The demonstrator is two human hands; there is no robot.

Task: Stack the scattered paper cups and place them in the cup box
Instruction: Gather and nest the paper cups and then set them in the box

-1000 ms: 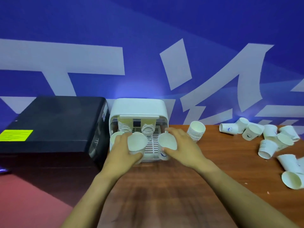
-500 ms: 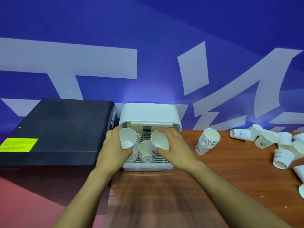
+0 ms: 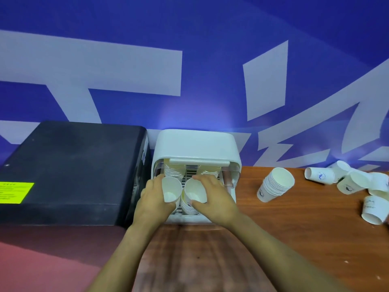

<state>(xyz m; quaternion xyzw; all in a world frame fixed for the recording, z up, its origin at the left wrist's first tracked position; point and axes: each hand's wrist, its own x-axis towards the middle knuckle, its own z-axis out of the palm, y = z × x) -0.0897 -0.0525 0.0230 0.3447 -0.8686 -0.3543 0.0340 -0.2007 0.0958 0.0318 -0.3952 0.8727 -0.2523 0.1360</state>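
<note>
Left hand (image 3: 153, 197) gripping one paper cup (image 3: 171, 189), right hand (image 3: 214, 197) gripping another cup (image 3: 194, 191), both held at the open white cup box (image 3: 195, 146), stacked cups (image 3: 274, 187) and scattered cups (image 3: 357, 184) on the tabletop (image 3: 294, 228) to the right

This looks like an office or company break corner. A blue wall (image 3: 210, 28) with huge pale lettering fills the upper frame, like a branded backdrop. Below it, a wooden counter (image 3: 305, 239) carries a white cup box (image 3: 195, 144) at centre, loose paper cups (image 3: 357, 186) at right, and a black machine (image 3: 69, 165) with a yellow label (image 3: 14, 192) at left.
</note>
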